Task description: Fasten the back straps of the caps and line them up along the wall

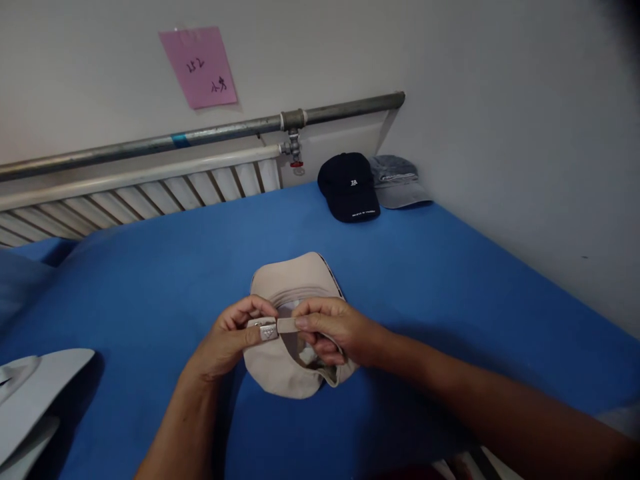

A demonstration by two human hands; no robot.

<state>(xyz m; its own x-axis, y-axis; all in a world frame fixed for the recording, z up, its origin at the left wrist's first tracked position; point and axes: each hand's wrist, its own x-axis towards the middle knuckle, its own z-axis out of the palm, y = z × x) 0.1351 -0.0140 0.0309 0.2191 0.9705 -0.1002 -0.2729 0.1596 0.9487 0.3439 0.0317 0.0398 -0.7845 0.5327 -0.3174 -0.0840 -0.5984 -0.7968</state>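
Note:
A beige baseball cap (285,373) rests on the blue surface before me, its brim (295,277) pointing away and its inside partly showing. My left hand (233,333) pinches the metal buckle (269,331) at the back of the cap between thumb and fingers. Just right of it, my right hand (333,327) grips the fabric strap (287,325), whose end meets the buckle. Whether the strap passes into the buckle I cannot tell.
A navy cap (349,187) and a grey cap (400,183) sit at the far corner by the wall. Along the back run a white radiator (200,190) and a metal pipe (225,129). White curved objects (45,380) lie at the left edge of the blue surface (165,280).

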